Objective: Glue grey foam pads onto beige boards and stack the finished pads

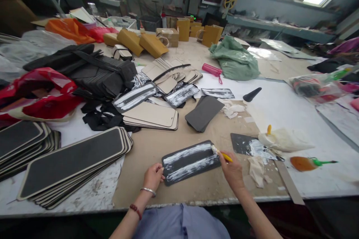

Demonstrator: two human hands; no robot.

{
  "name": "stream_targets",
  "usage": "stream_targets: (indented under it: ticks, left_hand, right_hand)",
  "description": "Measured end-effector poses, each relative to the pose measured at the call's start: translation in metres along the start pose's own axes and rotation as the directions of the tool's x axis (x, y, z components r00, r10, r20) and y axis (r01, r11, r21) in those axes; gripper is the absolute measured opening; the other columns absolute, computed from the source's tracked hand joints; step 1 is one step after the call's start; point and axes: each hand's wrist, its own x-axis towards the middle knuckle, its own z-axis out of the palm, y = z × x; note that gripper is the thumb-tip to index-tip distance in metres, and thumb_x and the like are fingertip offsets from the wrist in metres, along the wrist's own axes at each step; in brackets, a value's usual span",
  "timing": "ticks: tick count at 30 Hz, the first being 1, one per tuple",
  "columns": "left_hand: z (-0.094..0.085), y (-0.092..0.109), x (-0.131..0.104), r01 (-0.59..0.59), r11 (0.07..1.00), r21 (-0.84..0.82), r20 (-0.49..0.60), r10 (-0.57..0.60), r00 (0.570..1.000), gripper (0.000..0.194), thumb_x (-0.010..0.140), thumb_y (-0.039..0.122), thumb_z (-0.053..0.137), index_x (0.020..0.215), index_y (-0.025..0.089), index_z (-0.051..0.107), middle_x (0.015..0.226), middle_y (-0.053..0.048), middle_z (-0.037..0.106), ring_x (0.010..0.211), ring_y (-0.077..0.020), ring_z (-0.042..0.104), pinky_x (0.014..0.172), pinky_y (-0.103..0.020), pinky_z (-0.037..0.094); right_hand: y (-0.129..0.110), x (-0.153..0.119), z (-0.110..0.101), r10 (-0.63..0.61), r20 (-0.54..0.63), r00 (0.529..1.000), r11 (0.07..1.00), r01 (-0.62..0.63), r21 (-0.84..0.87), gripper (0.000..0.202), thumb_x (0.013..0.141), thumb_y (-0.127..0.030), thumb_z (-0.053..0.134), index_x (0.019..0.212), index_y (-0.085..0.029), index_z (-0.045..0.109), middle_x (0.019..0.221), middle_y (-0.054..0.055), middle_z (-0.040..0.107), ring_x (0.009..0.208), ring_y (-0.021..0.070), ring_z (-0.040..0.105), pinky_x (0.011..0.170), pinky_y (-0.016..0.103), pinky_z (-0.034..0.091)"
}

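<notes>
A dark grey rounded panel (193, 161) lies in front of me with two long white streaks of glue-like paste along it. The fingers of my left hand (153, 176) are closed on its left edge. In my right hand (232, 171) is a yellow-handled brush (226, 156), its bristle end touching the panel's upper right corner. To the right lies a dark piece (243, 144) smeared with white paste, beside a pale bag (288, 139). Beyond the panel are two plain dark panels (204, 112), one partly over the other.
Stacked edged dark panels (75, 158) stand at the left, with beige panels (151, 114) behind. A bottle of amber liquid (303, 163), a flat strip (290, 185) and a crumpled cloth (256, 171) lie right. Farther off are a green bag (235, 58) and a pink pouch (211, 70).
</notes>
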Motion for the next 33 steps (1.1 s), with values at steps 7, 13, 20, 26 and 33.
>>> stream_targets:
  ticks: [7, 13, 20, 26, 33]
  left_hand:
    - [-0.002, -0.003, 0.001, -0.004, 0.999, -0.040, 0.023, 0.005, 1.000, 0.009, 0.070, 0.015, 0.049, 0.061, 0.017, 0.051, 0.038, 0.007, 0.051, 0.038, -0.0101, 0.053, 0.041, -0.017, 0.039]
    - [-0.003, -0.002, 0.005, 0.056, 0.995, -0.081, 0.077, -0.050, 0.996, 0.011, 0.071, 0.013, 0.049, 0.060, 0.017, 0.049, 0.038, 0.006, 0.051, 0.036, -0.0086, 0.052, 0.037, -0.015, 0.036]
    - [-0.005, 0.001, 0.005, 0.061, 0.993, -0.102, 0.114, -0.049, 0.992, 0.016, 0.071, 0.010, 0.049, 0.057, 0.016, 0.046, 0.039, 0.008, 0.048, 0.034, -0.0061, 0.049, 0.034, -0.014, 0.033]
    - [-0.004, 0.000, 0.004, 0.045, 0.994, -0.099, 0.113, -0.034, 0.993, 0.019, 0.073, 0.008, 0.046, 0.056, 0.016, 0.046, 0.039, 0.007, 0.048, 0.035, -0.0066, 0.049, 0.035, -0.014, 0.034]
    - [-0.003, -0.001, 0.003, 0.033, 0.997, -0.068, 0.103, -0.026, 0.994, 0.018, 0.072, 0.009, 0.047, 0.056, 0.017, 0.046, 0.038, 0.008, 0.047, 0.035, -0.0066, 0.049, 0.036, -0.014, 0.035]
  right_hand:
    - [-0.031, -0.027, -0.003, -0.029, 0.098, 0.995, 0.989, 0.014, 0.147, 0.022, 0.082, -0.038, 0.051, 0.087, -0.021, 0.062, 0.083, 0.006, 0.064, 0.080, 0.0185, 0.060, 0.076, 0.033, 0.049]
    - [-0.073, -0.042, 0.021, 0.297, 0.302, 0.906, 0.812, -0.407, 0.419, 0.030, 0.075, -0.048, 0.058, 0.082, -0.019, 0.063, 0.079, 0.007, 0.065, 0.071, 0.0210, 0.063, 0.067, 0.035, 0.053]
    - [-0.096, -0.067, 0.064, 0.303, 0.469, 0.830, 0.684, -0.532, 0.499, 0.031, 0.071, -0.048, 0.061, 0.077, -0.017, 0.063, 0.073, 0.006, 0.065, 0.063, 0.0211, 0.063, 0.060, 0.034, 0.054]
    - [-0.092, -0.075, 0.068, 0.292, 0.448, 0.845, 0.725, -0.501, 0.472, 0.032, 0.074, -0.047, 0.059, 0.081, -0.016, 0.063, 0.079, 0.008, 0.065, 0.067, 0.0198, 0.063, 0.064, 0.033, 0.053]
    - [-0.093, -0.076, 0.051, 0.409, 0.352, 0.842, 0.739, -0.532, 0.413, 0.035, 0.072, -0.051, 0.060, 0.084, -0.018, 0.062, 0.078, 0.008, 0.066, 0.069, 0.0224, 0.064, 0.067, 0.036, 0.054]
